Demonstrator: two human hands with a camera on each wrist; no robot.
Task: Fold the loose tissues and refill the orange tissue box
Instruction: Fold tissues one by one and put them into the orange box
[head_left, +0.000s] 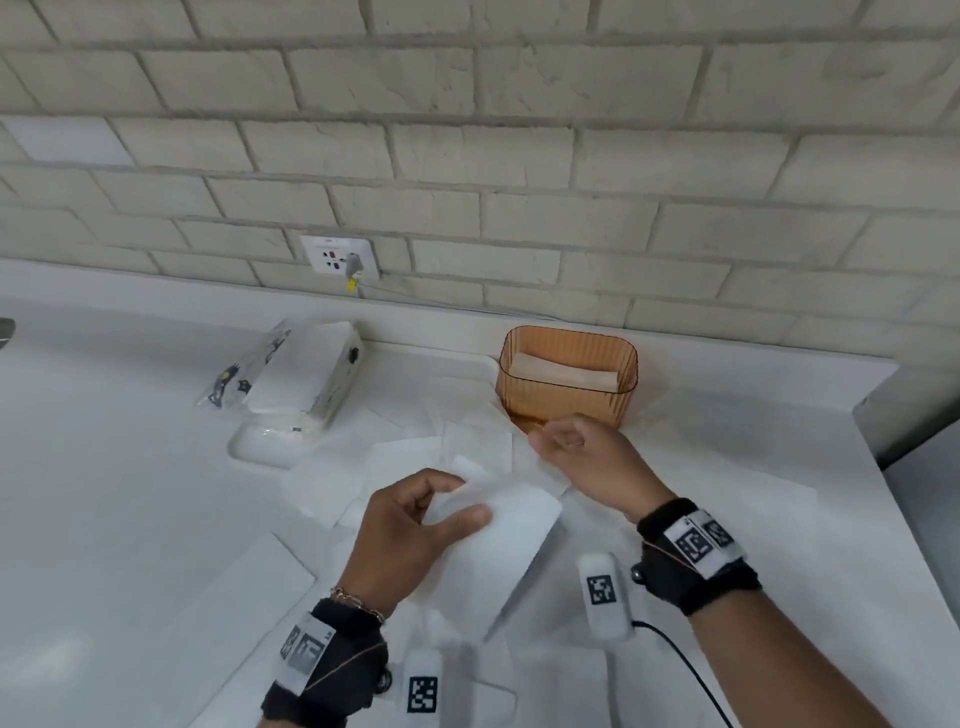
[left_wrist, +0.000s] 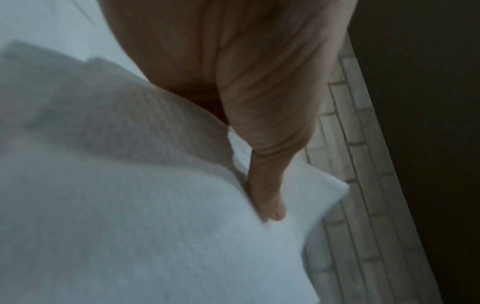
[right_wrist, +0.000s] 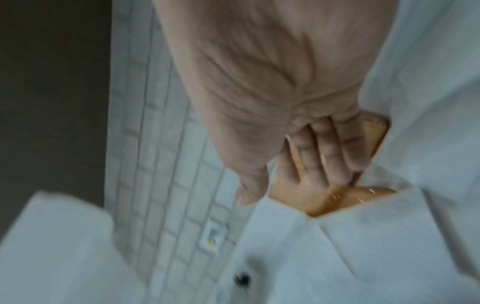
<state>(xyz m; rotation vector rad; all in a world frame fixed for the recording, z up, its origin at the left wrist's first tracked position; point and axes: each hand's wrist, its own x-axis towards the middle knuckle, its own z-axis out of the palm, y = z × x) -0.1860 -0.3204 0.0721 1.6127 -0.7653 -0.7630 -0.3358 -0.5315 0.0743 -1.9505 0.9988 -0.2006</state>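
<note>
The left hand (head_left: 415, 525) pinches a folded tissue (head_left: 511, 525); the empty, loosely curled right hand (head_left: 582, 457) should square its edges before boxing.

One orange tissue box (head_left: 566, 382) at twelve o'clock, one white tissue pack (head_left: 304, 375) at ten, one wall socket (head_left: 340, 258), two hands, several loose tissues (head_left: 467, 447), number unclear

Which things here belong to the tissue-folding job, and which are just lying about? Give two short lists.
Part of the job:
- orange box, some tissues already inside
- folded tissue held in the left hand
- loose tissues on the counter
- right hand, holding nothing

Just lying about:
- tissue pack
- wall socket
- counter
</note>
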